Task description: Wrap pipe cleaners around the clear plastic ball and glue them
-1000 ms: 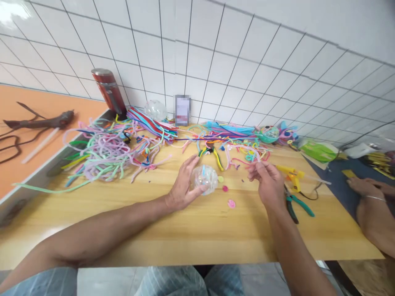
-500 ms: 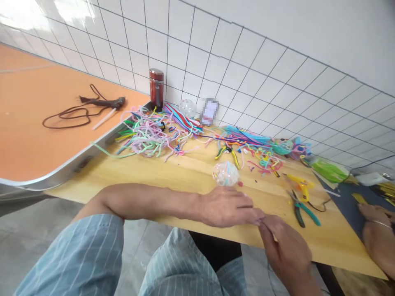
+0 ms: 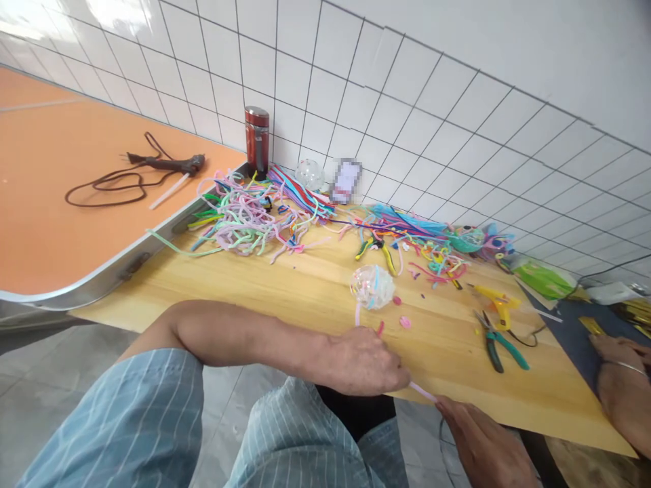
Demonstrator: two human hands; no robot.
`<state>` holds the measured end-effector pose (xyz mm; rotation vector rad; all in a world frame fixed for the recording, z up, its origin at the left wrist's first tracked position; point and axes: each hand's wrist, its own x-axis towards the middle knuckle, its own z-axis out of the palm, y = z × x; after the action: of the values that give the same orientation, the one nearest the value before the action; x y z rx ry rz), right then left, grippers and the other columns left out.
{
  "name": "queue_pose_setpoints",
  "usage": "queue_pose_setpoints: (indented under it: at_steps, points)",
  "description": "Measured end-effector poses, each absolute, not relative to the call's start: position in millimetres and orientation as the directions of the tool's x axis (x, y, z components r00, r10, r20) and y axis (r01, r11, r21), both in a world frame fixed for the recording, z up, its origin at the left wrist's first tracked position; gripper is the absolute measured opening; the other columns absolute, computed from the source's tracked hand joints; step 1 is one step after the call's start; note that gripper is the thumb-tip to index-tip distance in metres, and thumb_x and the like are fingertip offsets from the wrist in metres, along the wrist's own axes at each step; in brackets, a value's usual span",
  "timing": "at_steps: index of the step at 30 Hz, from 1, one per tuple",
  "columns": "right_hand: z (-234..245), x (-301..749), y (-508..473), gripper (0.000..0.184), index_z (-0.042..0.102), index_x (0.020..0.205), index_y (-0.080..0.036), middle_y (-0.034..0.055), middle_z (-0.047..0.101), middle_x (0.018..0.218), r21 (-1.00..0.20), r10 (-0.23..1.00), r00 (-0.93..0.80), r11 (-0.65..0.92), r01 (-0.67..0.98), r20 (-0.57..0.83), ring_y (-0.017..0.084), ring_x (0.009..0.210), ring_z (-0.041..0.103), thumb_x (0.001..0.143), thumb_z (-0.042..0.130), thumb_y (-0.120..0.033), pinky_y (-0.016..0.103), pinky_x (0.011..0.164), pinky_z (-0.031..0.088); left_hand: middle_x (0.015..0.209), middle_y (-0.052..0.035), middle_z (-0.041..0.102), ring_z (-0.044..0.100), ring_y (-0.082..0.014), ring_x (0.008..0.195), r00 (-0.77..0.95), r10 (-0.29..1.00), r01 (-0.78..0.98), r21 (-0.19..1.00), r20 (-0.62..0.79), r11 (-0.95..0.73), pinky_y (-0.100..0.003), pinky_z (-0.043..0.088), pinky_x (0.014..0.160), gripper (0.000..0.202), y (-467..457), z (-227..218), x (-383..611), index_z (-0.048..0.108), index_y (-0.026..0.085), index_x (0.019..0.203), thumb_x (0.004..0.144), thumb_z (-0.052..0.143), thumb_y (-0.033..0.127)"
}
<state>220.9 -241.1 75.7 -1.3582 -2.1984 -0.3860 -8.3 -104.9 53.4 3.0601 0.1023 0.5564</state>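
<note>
Holding the pale pink pipe cleaner (image 3: pixel 423 391) well: 2 light pinches are probably working best here, because hard squeezing could be flattening the fuzz. Pulling gently and keeping both hands in line is likely helping it stay straight, without kinks.
How it is looking: The bit that is showing is thin, soft-looking, pale and nearly straight, and it is sloping down toward the right hand (image 3: pixel 483 437).
Where it is: It is crossing the gap between the 2 hands, right by the front edge of the tabletop (image 3: pixel 305 291), a bit right of that edge's middle. I cannot tell if it is touching the wood.
Left hand (image 3: pixel 363 359): It is curling its fingers in, back side up, and seems to be pinching the pipe cleaner. Its thumb is hiding.
Right hand: Its fingertips are pressing together, pinching the other side of the pipe cleaner just past the front edge.
Pink strand (image 3: pixel 357 315): It is poking out between the left hand and the clear ball (image 3: pixel 373 286). I cannot tell if it is part of the same pipe cleaner.
Teal-handled pliers (image 3: pixel 501 346): They are lying open toward the tabletop's right edge.
</note>
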Motion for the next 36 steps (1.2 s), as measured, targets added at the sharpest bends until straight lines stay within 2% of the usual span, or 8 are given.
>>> queue_pose_setpoints:
  at_steps: [3,6,13,18,22,25,30,36]
  points:
    - [78,216,-245,0.032,0.083,0.123,-0.031,0.0089,0.084,0.093,-0.043,0.765,-0.319,0.411,0.911,0.559,0.026,0.087,0.08,0.102,0.064,-0.048,0.038,0.08,0.066,0.073,0.0002,0.077,0.074,-0.018,0.061,0.936,0.051,0.039,0.042,0.348,-0.998,-0.028,0.04,0.042,0.004,-106,48,-6,0.07,0.02,0.096,0.098,0.073,0.018]
    - [83,222,-258,0.037,0.082,0.127,-0.03,0.0096,0.084,0.097,-0.012,0.786,-0.312,0.376,0.927,0.534,0.027,0.092,0.08,0.102,0.062,-0.049,0.039,0.085,0.065,0.072,0.0001,0.077,0.075,-0.0191,0.062,0.941,0.04,0.031,0.033,0.337,-0.999,-0.029,0.037,0.04,0.003,-108,48,-6,0.07,0.019,0.097,0.097,0.073,0.017]
    - [92,278,-296,0.037,0.083,0.111,-0.028,0.0015,0.085,0.09,0.283,0.732,-0.548,0.469,0.837,0.405,0.016,0.076,0.078,0.107,0.049,-0.016,0.027,0.077,0.059,0.073,-0.002,0.075,0.072,-0.0184,0.061,0.909,0.11,0.136,-0.036,0.401,-0.99,-0.027,0.036,0.044,0.007,-89,62,-8,0.068,0.018,0.096,0.102,0.065,0.017]
    - [95,287,-265,0.038,0.079,0.097,-0.018,0.0044,0.083,0.082,0.434,0.756,-0.535,0.366,0.823,0.376,0.015,0.069,0.075,0.113,0.045,-0.02,0.028,0.073,0.055,0.073,-0.0023,0.075,0.071,-0.0191,0.065,0.835,0.099,0.226,-0.174,0.541,-0.958,-0.032,0.039,0.052,0.016,-57,85,-20,0.07,0.018,0.102,0.108,0.056,0.02]
    - [97,289,-219,0.028,0.077,0.093,-0.016,0.0049,0.081,0.078,0.416,0.773,-0.473,0.299,0.859,0.423,0.015,0.064,0.073,0.11,0.056,-0.024,0.03,0.068,0.051,0.071,-0.0014,0.073,0.067,-0.018,0.065,0.818,0.115,0.293,-0.235,0.564,-0.927,-0.033,0.035,0.056,0.02,-23,93,-30,0.07,0.018,0.094,0.109,0.058,0.022]
    - [95,295,-181,0.024,0.077,0.088,-0.019,0.0034,0.08,0.073,0.389,0.75,-0.443,0.266,0.882,0.491,0.016,0.061,0.07,0.107,0.064,-0.028,0.031,0.066,0.047,0.069,-0.0022,0.072,0.063,-0.0178,0.061,0.809,0.196,0.377,-0.234,0.555,-0.896,-0.034,0.029,0.057,0.035,-2,91,-34,0.068,0.018,0.085,0.111,0.055,0.037]
    - [87,314,-127,0.029,0.079,0.09,-0.021,0.0043,0.082,0.078,0.285,0.737,-0.464,0.368,0.885,0.49,0.018,0.071,0.074,0.109,0.058,-0.027,0.03,0.071,0.048,0.071,-0.0028,0.073,0.063,-0.0188,0.068,0.828,0.25,0.411,-0.24,0.502,-0.879,-0.035,0.031,0.064,0.042,26,94,-42,0.068,0.019,0.084,0.113,0.049,0.041]
    - [72,352,-95,0.044,0.083,0.093,-0.018,0.0086,0.082,0.078,0.28,0.771,-0.393,0.285,0.917,0.502,0.02,0.072,0.075,0.112,0.049,-0.039,0.032,0.067,0.048,0.082,-0.0049,0.075,0.066,-0.0179,0.076,0.838,0.336,0.428,-0.138,0.43,-0.893,-0.033,0.04,0.073,0.038,66,94,-60,0.072,0.017,0.09,0.113,0.049,0.035]
